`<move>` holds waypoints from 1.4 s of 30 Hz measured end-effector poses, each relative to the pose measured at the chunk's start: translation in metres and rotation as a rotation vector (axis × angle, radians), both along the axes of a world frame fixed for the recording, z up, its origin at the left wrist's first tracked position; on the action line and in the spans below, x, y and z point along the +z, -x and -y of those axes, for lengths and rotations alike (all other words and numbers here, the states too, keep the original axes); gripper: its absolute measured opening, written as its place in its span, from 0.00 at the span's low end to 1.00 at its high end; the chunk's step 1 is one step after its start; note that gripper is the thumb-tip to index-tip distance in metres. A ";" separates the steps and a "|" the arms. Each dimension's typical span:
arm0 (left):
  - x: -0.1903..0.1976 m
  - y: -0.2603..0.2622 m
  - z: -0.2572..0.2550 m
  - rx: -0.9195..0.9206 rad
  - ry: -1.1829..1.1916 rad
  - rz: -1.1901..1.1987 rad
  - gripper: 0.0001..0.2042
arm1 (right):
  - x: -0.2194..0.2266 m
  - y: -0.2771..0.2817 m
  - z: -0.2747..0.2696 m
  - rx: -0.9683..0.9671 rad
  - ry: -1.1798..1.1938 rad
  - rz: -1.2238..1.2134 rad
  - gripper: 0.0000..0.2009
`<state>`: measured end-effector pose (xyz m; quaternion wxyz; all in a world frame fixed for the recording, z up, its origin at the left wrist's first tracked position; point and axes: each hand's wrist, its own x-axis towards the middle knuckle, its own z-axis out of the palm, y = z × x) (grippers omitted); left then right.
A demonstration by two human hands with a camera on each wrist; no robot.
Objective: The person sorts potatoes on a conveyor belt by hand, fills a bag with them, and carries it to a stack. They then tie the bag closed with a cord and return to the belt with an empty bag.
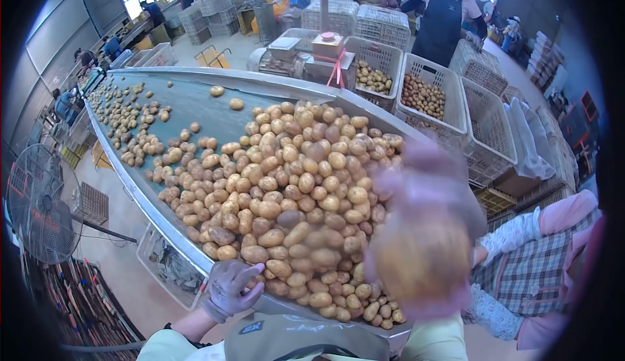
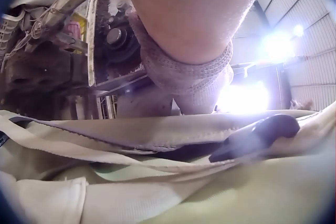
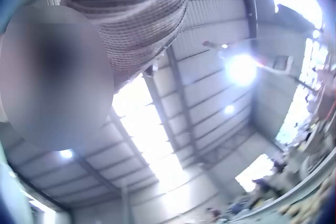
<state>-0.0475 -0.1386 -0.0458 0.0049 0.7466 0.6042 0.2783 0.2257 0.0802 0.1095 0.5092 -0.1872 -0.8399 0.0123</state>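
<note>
A large heap of potatoes covers the near end of a green conveyor belt. My right hand, in a pale purple glove, is raised over the right side of the heap, close to the head camera and blurred. It grips a brownish-yellow potato, with glove showing above and below it. My left hand, gloved in grey-purple, rests at the belt's near metal edge, fingers loosely bent beside the nearest potatoes. The left wrist view shows a knitted glove cuff and clothing; the right wrist view shows a cuff below the roof.
Plastic crates stand beyond the belt, some holding potatoes. A person in a dark apron stands behind them. Close at the right is another person in a checked garment. A large fan stands left of the metal rail.
</note>
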 end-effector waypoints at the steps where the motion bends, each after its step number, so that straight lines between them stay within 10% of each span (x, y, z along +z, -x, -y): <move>1: 0.002 0.000 0.001 -0.008 0.004 0.010 0.21 | 0.015 0.022 -0.029 -0.171 -0.361 0.151 0.20; 2: 0.006 0.001 0.001 -0.012 -0.011 -0.018 0.22 | 0.033 0.072 -0.072 0.080 -0.273 -0.211 0.18; 4: 0.009 -0.002 0.004 -0.014 -0.012 -0.001 0.22 | 0.047 0.089 -0.109 -0.277 0.176 0.140 0.18; 6: 0.008 0.003 0.002 -0.022 -0.054 0.000 0.23 | 0.025 0.069 -0.103 -0.175 0.123 0.044 0.19; 11: 0.016 0.000 0.004 -0.028 0.099 0.022 0.23 | -0.112 -0.047 -0.051 -0.104 0.583 0.198 0.23; 14: 0.016 -0.005 -0.001 -0.034 -0.028 0.013 0.23 | -0.215 -0.135 0.029 -0.325 0.237 0.787 0.24; 16: 0.013 -0.005 -0.001 -0.067 0.003 0.006 0.23 | -0.238 -0.168 0.056 -0.618 0.564 0.811 0.26; 19: 0.012 -0.005 -0.001 -0.063 0.020 -0.040 0.24 | -0.242 -0.171 0.085 -0.800 0.928 0.692 0.28; 21: 0.015 -0.002 0.001 -0.046 0.074 -0.064 0.25 | -0.249 -0.159 0.104 -0.419 0.404 0.760 0.25; 25: 0.014 -0.002 0.003 -0.041 0.088 -0.063 0.25 | -0.244 -0.198 0.069 -1.048 0.582 0.984 0.23; 28: 0.014 -0.003 0.003 -0.031 0.078 -0.062 0.24 | -0.220 -0.148 0.082 -0.658 0.968 0.724 0.24; 30: 0.010 -0.004 0.003 -0.035 0.085 -0.061 0.24 | -0.252 -0.129 0.106 -0.214 0.425 0.713 0.30; 33: 0.014 -0.003 -0.001 -0.038 0.086 -0.053 0.24 | -0.236 -0.176 0.065 -0.661 0.776 1.064 0.39; 34: 0.016 -0.002 0.001 -0.038 0.088 -0.055 0.24 | -0.258 -0.200 0.066 -0.753 0.746 0.839 0.37; 39: 0.012 0.001 0.001 -0.046 0.072 -0.050 0.23 | -0.229 -0.186 0.069 -0.690 0.664 0.875 0.29; 41: 0.011 0.001 0.000 -0.048 0.060 -0.062 0.23 | -0.204 -0.183 0.067 -0.614 1.057 0.494 0.22; 42: 0.011 0.001 0.000 -0.046 0.058 -0.060 0.23 | -0.209 -0.183 0.075 -0.598 0.871 0.423 0.18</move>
